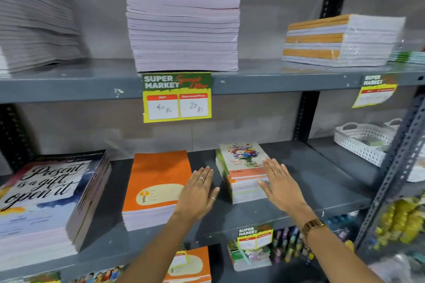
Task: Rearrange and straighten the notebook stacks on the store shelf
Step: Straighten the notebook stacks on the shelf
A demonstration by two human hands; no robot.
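Resting on the grey metal middle shelf point(287, 211) are three notebook stacks: a glossy one point(46, 200) lettered "Present is a gift, open it", an orange-covered stack point(156, 181) marked "YOUVA", and a smaller floral-covered stack point(243, 167). A yellow tag point(177, 97) reads "SUPER MARKET", "40" and "20". The left hand point(197, 193) lies open, flat beside the orange stack's right edge; the right hand point(281, 185), fingers spread, presses the floral stack's right side.

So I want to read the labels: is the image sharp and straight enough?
Head view: the middle price tag is readable, but the right price tag and the left paper stack smear at the edges; the wide lens bows the upper shelf.
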